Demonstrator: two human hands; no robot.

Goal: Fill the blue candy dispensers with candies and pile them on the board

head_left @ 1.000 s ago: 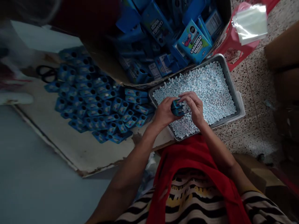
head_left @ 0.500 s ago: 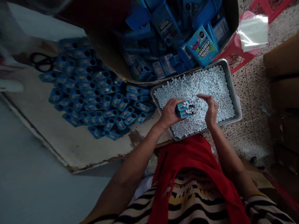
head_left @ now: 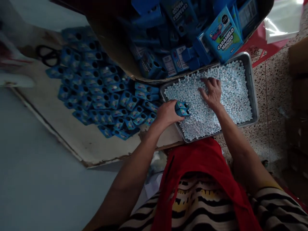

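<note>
My left hand (head_left: 167,114) grips a small blue candy box (head_left: 182,108) over the near left corner of a grey metal tray (head_left: 253,86) full of small white-blue candies (head_left: 231,89). My right hand (head_left: 211,91) lies palm down on the candies in the tray's middle, fingers spread. To the left, several filled small blue boxes (head_left: 101,93) lie in rows on a flat piece of cardboard (head_left: 79,144).
A large carton (head_left: 115,45) with flat blue "Caramelo Macizo" boxes (head_left: 223,35) stands behind the tray. Black scissors (head_left: 47,56) lie at the far left. A red stool with clear plastic bags (head_left: 281,22) is at the top right. Brown cartons (head_left: 298,80) line the right edge.
My right hand left the small box and moved out onto the candies in the tray. My left hand, still with the box, dropped a little toward the tray's left corner.
</note>
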